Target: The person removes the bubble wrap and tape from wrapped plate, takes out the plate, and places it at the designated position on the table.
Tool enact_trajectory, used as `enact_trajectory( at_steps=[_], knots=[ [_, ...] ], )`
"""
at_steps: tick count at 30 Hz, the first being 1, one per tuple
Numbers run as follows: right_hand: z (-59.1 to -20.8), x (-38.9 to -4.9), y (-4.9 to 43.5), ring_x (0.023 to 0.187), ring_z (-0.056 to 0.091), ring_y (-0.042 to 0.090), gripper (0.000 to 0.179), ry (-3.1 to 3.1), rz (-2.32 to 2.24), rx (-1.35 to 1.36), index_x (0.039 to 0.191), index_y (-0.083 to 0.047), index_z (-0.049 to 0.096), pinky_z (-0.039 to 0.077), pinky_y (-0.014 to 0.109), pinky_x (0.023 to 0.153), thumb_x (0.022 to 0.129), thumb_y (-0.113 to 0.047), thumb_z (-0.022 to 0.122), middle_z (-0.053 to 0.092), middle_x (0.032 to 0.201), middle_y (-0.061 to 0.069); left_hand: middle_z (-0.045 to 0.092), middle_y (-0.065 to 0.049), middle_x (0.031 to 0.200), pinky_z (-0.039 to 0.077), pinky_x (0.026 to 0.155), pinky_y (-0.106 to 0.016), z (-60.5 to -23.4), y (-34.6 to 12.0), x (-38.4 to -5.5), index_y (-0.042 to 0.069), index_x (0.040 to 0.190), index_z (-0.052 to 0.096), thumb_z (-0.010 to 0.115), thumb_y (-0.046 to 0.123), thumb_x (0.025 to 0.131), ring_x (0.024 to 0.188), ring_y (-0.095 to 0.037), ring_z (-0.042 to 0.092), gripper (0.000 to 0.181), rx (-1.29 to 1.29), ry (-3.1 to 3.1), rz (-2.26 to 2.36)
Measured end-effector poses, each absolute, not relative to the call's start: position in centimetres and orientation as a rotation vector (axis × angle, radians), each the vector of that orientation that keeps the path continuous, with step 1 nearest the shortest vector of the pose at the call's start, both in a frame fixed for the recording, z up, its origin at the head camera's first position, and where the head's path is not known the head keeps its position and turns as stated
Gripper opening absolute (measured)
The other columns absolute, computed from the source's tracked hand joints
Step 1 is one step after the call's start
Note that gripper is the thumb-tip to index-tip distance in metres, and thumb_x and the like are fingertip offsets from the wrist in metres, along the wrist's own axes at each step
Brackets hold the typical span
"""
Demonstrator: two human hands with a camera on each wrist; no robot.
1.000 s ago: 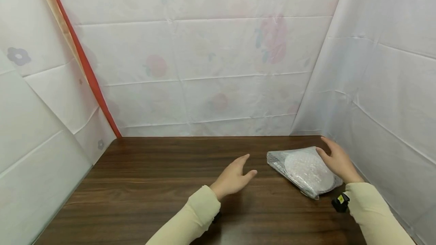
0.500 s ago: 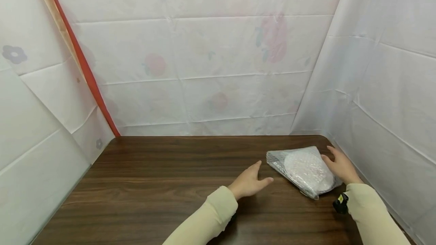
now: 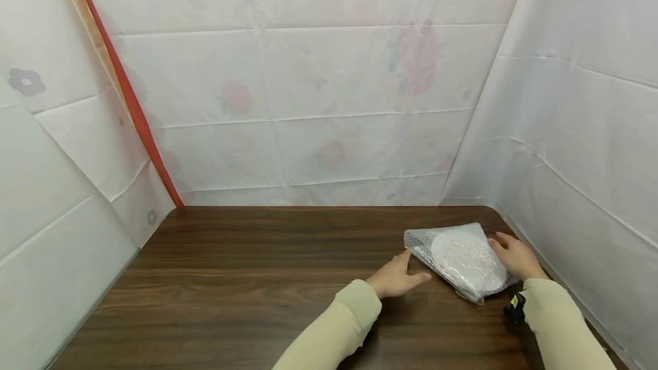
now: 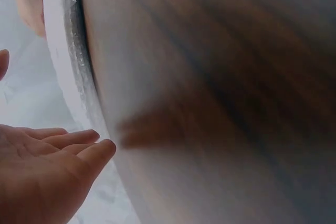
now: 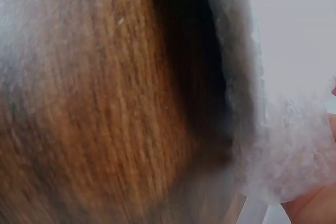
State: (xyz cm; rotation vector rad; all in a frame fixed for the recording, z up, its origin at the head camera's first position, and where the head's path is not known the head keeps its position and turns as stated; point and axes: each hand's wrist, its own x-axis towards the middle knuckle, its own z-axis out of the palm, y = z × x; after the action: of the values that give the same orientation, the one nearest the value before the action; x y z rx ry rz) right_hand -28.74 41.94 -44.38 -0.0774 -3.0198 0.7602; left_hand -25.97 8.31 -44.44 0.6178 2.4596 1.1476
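Observation:
A clear bubble-wrap package (image 3: pixel 465 261) with a round white thing inside lies flat at the right of the dark wooden table. My right hand (image 3: pixel 516 256) is at its right edge, thumb by the wrap and fingers along the far side. In the right wrist view the wrap (image 5: pixel 294 150) hides most of that hand, so firm contact cannot be told. Low over the table, my left hand (image 3: pixel 397 277) reaches toward the package's left side, fingers extended and thumb apart. The left wrist view shows its fingers close to the package (image 4: pixel 71 56), holding nothing.
The wooden table (image 3: pixel 231 267) stretches left of the package. White printed sheeting (image 3: pixel 319 84) hangs behind it, and more sheeting (image 3: pixel 591 147) stands close to my right hand. A red strip (image 3: pixel 131 99) runs down the left corner.
My left hand has moved right, up to the package's left side. My right hand has come down and slightly right to its right edge. The package has stayed in place.

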Motion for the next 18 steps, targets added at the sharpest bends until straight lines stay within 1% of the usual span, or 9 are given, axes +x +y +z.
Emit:
enact_trajectory(
  at_steps=[5,9,18],
  knots=[
    [-44.2,-28.7,41.8,0.126,0.037,0.061,0.073,-3.043,0.793,-0.094,0.141,0.021,0.032,0.037,0.067,0.1,0.106,-0.043,0.028,0.035,0.141,0.044,0.028,-0.009,0.161,0.026,0.121,-0.046,-44.4,9.2,-26.0,0.009,0.157,0.021,0.056,0.054,0.094,0.151,-0.029,0.02,0.085,0.592,2.431,1.141],
    [-44.1,-28.6,41.7,0.128,0.035,0.061,0.074,-3.073,0.827,-0.136,0.141,0.02,0.032,0.036,0.068,0.102,0.106,-0.045,0.026,0.033,0.142,0.044,0.027,-0.007,0.162,0.026,0.121,-0.046,-44.6,9.8,-26.0,0.01,0.157,0.021,0.056,0.055,0.094,0.152,-0.027,0.019,0.085,0.584,2.421,1.126],
    [-44.2,-28.6,41.7,0.126,0.039,0.06,0.072,-3.062,0.824,-0.126,0.138,0.02,0.038,0.039,0.067,0.1,0.106,-0.043,0.027,0.038,0.14,0.043,0.025,0.0,0.162,0.025,0.121,-0.048,-44.8,10.3,-26.0,0.014,0.157,0.021,0.057,0.056,0.093,0.153,-0.024,0.015,0.084,0.568,2.4,1.122]
  ],
)
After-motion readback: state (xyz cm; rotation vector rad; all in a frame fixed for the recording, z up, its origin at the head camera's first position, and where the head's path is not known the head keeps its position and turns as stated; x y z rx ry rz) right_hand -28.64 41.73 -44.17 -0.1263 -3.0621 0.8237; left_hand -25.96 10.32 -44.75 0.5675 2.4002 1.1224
